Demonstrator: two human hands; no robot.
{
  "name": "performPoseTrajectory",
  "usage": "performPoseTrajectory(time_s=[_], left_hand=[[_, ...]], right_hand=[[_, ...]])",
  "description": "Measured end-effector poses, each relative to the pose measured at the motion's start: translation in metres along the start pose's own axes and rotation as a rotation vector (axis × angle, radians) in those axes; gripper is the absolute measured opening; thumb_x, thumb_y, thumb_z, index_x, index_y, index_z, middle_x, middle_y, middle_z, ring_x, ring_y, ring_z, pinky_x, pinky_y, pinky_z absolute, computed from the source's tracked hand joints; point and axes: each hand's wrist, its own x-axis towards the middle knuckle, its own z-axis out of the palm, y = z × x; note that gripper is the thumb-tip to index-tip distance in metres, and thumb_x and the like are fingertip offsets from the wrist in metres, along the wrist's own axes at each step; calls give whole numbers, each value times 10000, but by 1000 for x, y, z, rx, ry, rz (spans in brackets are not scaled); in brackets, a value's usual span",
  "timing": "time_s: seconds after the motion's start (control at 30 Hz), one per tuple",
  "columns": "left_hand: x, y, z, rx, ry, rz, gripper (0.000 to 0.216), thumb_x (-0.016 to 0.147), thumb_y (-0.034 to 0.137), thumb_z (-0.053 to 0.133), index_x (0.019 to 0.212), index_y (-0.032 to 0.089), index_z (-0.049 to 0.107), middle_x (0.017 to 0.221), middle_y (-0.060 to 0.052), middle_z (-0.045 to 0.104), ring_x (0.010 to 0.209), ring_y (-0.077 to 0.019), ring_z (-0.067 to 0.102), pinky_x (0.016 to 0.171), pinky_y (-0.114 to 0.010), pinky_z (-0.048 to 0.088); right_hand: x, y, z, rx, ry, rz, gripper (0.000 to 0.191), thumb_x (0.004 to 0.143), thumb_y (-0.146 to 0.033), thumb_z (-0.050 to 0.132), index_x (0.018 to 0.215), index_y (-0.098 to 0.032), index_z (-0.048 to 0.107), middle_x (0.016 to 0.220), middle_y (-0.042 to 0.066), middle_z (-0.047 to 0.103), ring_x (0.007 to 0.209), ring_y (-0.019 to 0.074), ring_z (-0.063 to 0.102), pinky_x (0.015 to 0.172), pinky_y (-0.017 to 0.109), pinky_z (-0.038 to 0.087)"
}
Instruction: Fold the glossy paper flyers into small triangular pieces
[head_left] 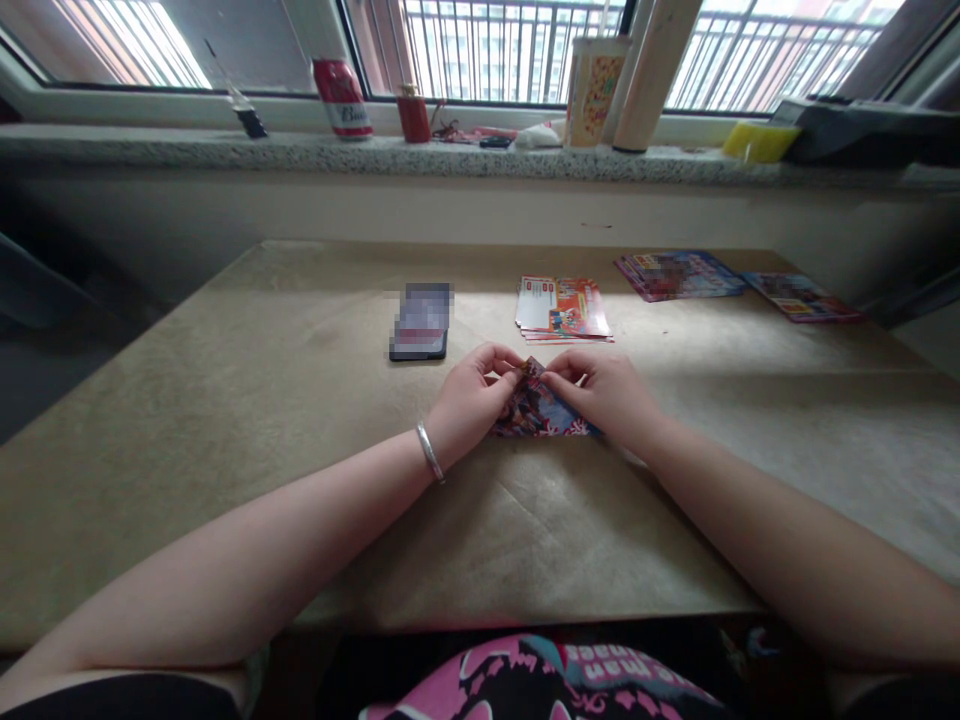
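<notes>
A small folded piece of colourful printed paper lies on the brown table in front of me. My left hand, with a silver bangle on the wrist, pinches the paper's upper left edge with curled fingers. My right hand pinches the upper right edge, fingertips meeting the left hand's near the paper's top corner. Both hands rest on the tabletop with the paper between them.
A phone lies just beyond my hands. To its right sits a stack of printed leaflets, with more leaflets further right. The windowsill holds a red can, a paper cup and small items.
</notes>
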Motion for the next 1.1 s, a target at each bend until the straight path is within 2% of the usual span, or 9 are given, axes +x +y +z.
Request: performPoseTrajectory(time_s=[0.4, 0.73, 0.93, 1.0, 1.1], left_hand=[[-2, 5, 2, 69, -28, -22, 47, 806, 154, 598, 851, 152, 588, 670, 41, 559, 452, -41, 495, 387, -131, 384], [-3, 6, 2, 102, -54, 2, 50, 810, 159, 592, 856, 148, 575, 666, 44, 561, 459, -36, 485, 397, -124, 369], [2, -5, -2, 237, -80, 55, 44, 810, 157, 591, 833, 156, 554, 659, 47, 567, 506, -49, 506, 483, -148, 403], [5, -8, -5, 336, -101, 70, 18, 820, 160, 581, 837, 154, 584, 684, 29, 602, 552, -68, 541, 526, -171, 423], [8, -7, -12, 540, -165, 121, 100, 843, 196, 577, 897, 168, 656, 764, -3, 667, 638, -106, 586, 603, -223, 461]], right_hand=[[3, -1, 10, 119, 56, -16, 176, 841, -324, 596, 888, -206, 718, 720, 9, 713, 630, 131, 613, 595, 253, 440], [3, -5, 12, 173, 96, -28, 131, 821, -302, 604, 815, -195, 679, 698, -3, 668, 609, 113, 566, 581, 239, 420], [12, -1, 9, 47, 32, -75, 123, 813, -280, 617, 751, -194, 678, 743, 9, 608, 657, 118, 509, 603, 260, 388], [18, 3, 9, 40, 10, -27, 121, 781, -279, 654, 709, -187, 686, 716, 9, 565, 654, 122, 488, 589, 263, 370], [27, 10, 11, 77, -115, 142, 122, 765, -289, 664, 732, -178, 704, 577, -27, 494, 537, 106, 418, 507, 263, 302]])
